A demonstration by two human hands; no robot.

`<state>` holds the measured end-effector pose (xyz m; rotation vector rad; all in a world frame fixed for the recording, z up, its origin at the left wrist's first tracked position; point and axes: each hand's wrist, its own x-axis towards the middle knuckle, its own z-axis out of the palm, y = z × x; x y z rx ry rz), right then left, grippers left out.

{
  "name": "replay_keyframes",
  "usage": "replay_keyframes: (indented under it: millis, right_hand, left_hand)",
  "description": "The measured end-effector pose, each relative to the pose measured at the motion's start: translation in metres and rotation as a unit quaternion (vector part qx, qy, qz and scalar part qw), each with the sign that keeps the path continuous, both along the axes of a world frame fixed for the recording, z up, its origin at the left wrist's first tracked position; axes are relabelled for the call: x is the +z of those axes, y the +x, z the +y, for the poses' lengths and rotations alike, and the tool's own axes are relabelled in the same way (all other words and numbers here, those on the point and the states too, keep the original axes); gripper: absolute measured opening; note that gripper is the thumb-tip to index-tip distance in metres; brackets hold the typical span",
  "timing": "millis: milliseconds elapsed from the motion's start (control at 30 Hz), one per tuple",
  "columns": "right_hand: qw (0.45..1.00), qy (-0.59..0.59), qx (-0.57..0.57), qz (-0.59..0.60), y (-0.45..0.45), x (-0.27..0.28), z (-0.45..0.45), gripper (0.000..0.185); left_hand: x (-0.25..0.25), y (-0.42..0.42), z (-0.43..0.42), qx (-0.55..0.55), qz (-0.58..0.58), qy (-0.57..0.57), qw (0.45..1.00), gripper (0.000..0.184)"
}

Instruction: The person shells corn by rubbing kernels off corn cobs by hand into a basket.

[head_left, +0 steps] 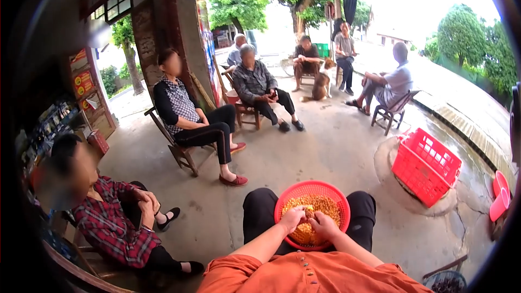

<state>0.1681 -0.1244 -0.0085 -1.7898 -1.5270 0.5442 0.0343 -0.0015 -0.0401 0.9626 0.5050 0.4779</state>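
Note:
A red plastic basket [283,198] with a perforated rim rests between my knees, holding many loose yellow corn kernels [315,201]. Over the kernels my left hand [293,218] is closed on one end of a corn cob [309,211], brownish with some yellow at its tip. My right hand [324,225] grips the same cob from the other side. Most of the cob is hidden by my fingers.
Several people sit on wooden chairs ahead and to the left, the nearest in a plaid shirt [116,225]. A dog [323,84] sits among them. To the right are a red crate [426,165] and pink plastic containers [499,203]. A small bucket [444,282] stands at lower right.

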Motion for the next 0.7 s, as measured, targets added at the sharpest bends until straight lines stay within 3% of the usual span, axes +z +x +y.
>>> replay_keyframes:
  millis: [167, 400, 700]
  right_hand:
    - [0.999, -0.007, -0.034, 0.002, 0.002, 0.012, -0.001, 0.029]
    - [0.996, -0.057, -0.052, 0.051, 0.015, -0.025, 0.010, 0.032]
    - [0.996, -0.073, -0.044, -0.029, 0.008, -0.006, 0.002, 0.033]
  left_hand:
    - [0.002, 0.000, 0.004, -0.031, -0.013, -0.062, 0.998, 0.031]
    - [0.009, 0.015, -0.002, 0.010, 0.061, -0.054, 0.997, 0.018]
    - [-0.002, 0.022, -0.006, 0.036, 0.063, -0.025, 0.997, 0.016]
